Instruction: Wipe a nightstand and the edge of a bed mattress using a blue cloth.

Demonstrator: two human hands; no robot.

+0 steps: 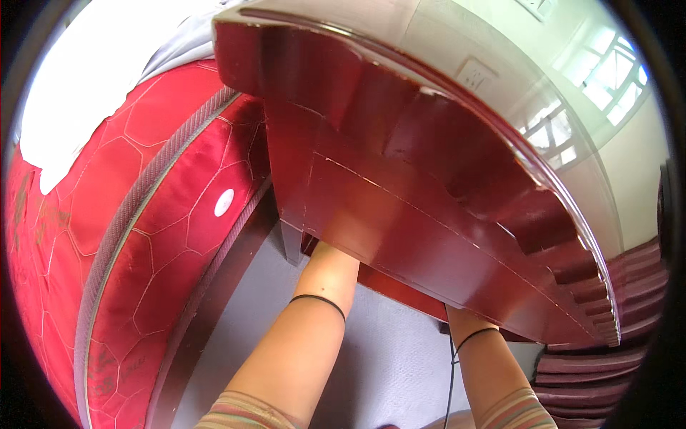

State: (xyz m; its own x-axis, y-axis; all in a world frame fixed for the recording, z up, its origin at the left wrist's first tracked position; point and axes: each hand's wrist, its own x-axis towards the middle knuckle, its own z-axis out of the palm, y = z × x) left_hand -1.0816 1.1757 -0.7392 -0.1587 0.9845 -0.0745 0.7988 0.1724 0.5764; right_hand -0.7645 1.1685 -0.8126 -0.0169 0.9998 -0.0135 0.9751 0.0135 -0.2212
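Observation:
Both of my hands are out of view, hidden behind the lower edge of a dark red wooden table or dresser [375, 198]. My left forearm [300, 348] reaches under its front panel near the left leg [291, 244]. Further right, my right forearm [485, 364] goes in under the same panel. Each arm wears a thin black band. What my hands touch or hold cannot be seen. A thin black cable [450, 386] hangs beside my right forearm, touching or passing close to its band.
A red quilted mattress [171, 214] with grey piping stands close on the left, white cloth [91, 69] over it. Below is grey floor [375, 354]. The furniture's glossy top [429, 32] has a scalloped apron. A pleated maroon curtain [589, 370] hangs at right.

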